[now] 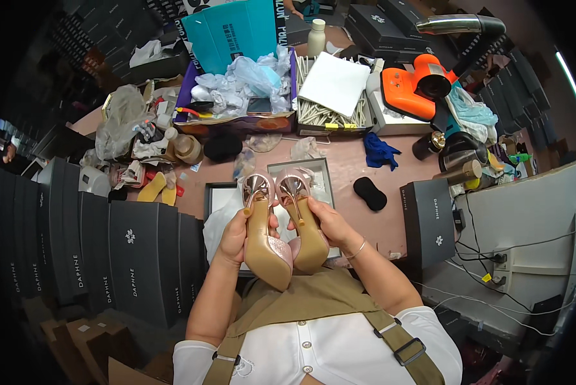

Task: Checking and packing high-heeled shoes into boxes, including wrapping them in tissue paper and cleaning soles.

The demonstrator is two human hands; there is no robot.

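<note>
A pair of pink glittery high-heeled shoes is held up in front of my body, tan soles facing me and toes pointing down. Wrapped around the left high-heeled shoe (258, 247) is my left hand (236, 235), closed on its side. My right hand (328, 223) grips the right high-heeled shoe (309, 239) in the same way, thumb near the heel. The two shoes are side by side, their slim heels shiny. Under them lies an open grey shoebox (328, 183), partly hidden, with white tissue paper (218, 218) at its left.
Dark shoeboxes (142, 263) stand in a row at left; another shoebox (429, 221) stands at right. Behind are a purple box (249, 125) of crumpled tissue, a tray of white sticks (333, 117) and an orange device (403, 96). A black pad (370, 194) and blue cloth (380, 153) lie on the table.
</note>
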